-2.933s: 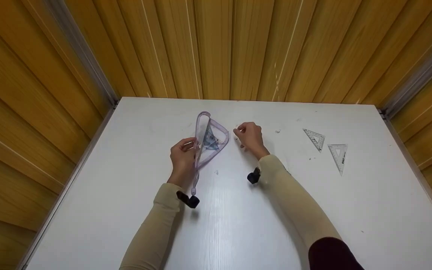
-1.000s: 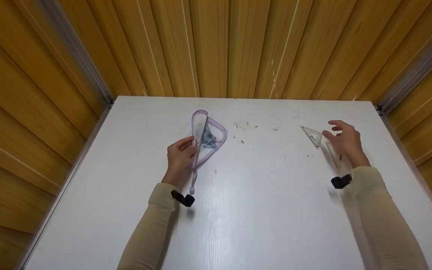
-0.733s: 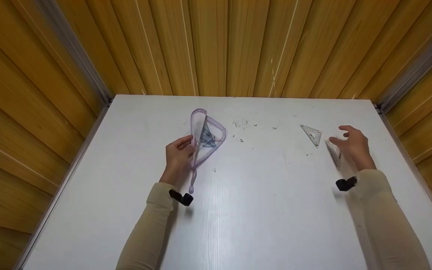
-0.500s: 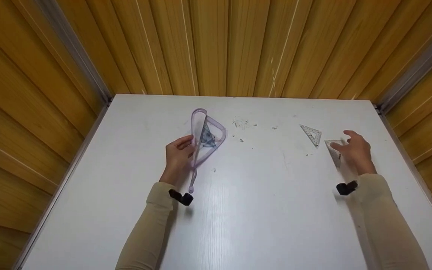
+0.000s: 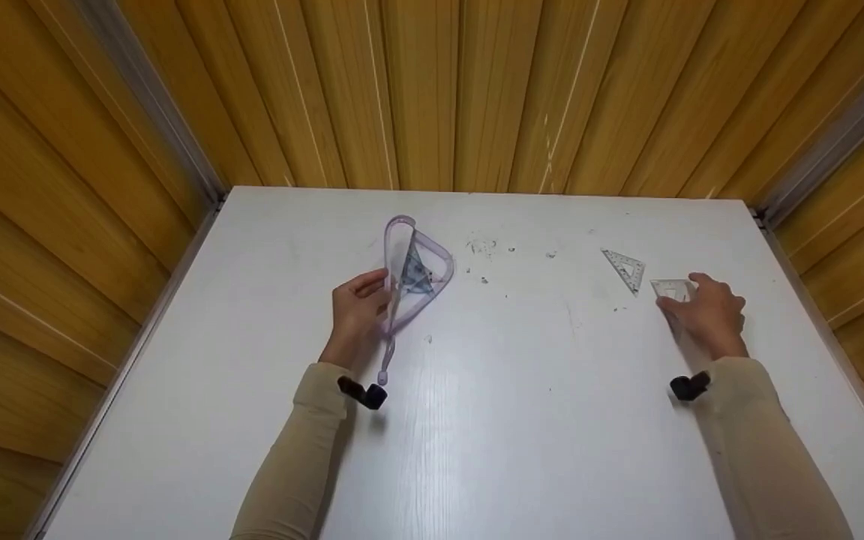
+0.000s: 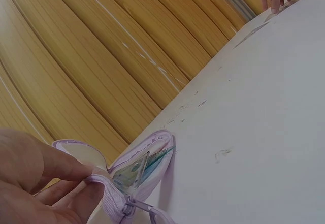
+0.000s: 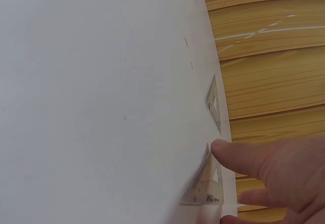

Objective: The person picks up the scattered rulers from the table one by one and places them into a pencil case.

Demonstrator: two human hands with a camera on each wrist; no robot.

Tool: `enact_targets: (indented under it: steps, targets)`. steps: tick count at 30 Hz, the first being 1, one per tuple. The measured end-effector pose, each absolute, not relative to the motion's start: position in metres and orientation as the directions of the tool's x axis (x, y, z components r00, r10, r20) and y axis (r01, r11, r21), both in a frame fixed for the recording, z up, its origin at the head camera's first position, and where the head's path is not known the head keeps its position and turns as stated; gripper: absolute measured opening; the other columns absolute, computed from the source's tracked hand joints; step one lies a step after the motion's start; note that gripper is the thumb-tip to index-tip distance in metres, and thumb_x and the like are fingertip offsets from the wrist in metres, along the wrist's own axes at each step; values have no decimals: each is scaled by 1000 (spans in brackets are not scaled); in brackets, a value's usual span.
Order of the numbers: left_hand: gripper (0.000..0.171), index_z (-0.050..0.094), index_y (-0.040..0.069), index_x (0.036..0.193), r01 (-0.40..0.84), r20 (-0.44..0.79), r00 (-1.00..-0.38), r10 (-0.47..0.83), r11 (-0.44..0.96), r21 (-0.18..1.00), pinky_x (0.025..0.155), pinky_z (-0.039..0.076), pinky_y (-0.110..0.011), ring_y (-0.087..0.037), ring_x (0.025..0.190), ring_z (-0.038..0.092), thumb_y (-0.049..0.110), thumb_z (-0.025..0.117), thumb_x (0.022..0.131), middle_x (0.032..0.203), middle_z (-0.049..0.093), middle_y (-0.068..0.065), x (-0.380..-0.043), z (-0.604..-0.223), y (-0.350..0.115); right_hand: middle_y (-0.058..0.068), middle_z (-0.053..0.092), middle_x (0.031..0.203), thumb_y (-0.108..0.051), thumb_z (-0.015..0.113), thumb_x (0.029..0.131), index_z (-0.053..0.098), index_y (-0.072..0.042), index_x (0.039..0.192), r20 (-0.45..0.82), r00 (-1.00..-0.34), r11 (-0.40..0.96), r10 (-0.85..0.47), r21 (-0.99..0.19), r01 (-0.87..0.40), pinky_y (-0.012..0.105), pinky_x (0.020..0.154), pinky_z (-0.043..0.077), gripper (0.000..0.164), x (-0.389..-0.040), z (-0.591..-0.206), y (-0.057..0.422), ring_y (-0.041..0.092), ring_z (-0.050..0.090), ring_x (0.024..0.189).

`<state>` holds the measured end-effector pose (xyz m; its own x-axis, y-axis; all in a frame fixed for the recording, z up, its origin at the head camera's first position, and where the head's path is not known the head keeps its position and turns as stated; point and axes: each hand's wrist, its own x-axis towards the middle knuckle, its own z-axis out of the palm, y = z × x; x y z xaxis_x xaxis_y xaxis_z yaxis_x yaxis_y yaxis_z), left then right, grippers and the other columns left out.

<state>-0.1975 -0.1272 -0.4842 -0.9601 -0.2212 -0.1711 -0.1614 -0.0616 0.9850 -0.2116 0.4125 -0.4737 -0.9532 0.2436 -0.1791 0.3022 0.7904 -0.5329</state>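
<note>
My left hand (image 5: pixel 358 309) pinches the lilac zip edge of a clear pouch (image 5: pixel 443 264), holding its mouth apart. Inside lie bluish transparent flat pieces (image 5: pixel 415 279), one with a triangular outline; the left wrist view shows the zip pull (image 6: pixel 139 203) near the fingers. Far to the right, my right hand (image 5: pixel 709 319) grips a clear triangular set square (image 5: pixel 661 286) between thumb and fingers, covering part of it. In the right wrist view the thumb is at one corner of this set square (image 7: pixel 200 191). A second clear set square (image 5: pixel 617 262) lies flat just to its left.
The white table (image 5: pixel 537 435) carries small dark marks and specks (image 5: pixel 483 246) between the pouch and the set squares. Yellow wood-look panels (image 5: pixel 432 97) stand behind the table and along both sides.
My right hand has gone from beside the pouch to the right-hand set square, and its thumb and fingers have closed on it. My left hand stays on the pouch.
</note>
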Motion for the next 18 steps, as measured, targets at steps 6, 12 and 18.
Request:
enact_targets:
  steps: [6, 12, 18]
  targets:
    - [38, 70, 2, 129, -156, -167, -964, -208, -66, 986, 84, 58, -32, -25, 108, 69, -7, 68, 93, 120, 73, -14, -200, -488, -128, 40, 38, 148, -29, 68, 98, 29, 8, 155, -158, -958, 801, 240, -525, 287, 70, 101, 32, 79, -211, -476, 418, 61, 35, 129]
    - [37, 72, 3, 127, -178, -191, -958, -215, -76, 981, 84, 57, -32, -23, 108, 69, -8, 68, 92, 119, 73, -13, -199, -488, -129, 39, 40, 148, -15, 64, 100, 33, 10, 153, -156, -959, 788, 237, -546, 284, 65, 103, 39, 67, -208, -475, 422, 55, 43, 130]
    - [37, 73, 3, 124, -161, -177, -959, -223, -91, 983, 80, 57, -30, -23, 103, 70, -11, 70, 89, 118, 74, -15, -200, -485, -129, 40, 43, 145, -7, 61, 100, 34, 12, 152, -150, -956, 768, 252, -570, 292, 63, 101, 44, 61, -206, -473, 427, 54, 47, 127]
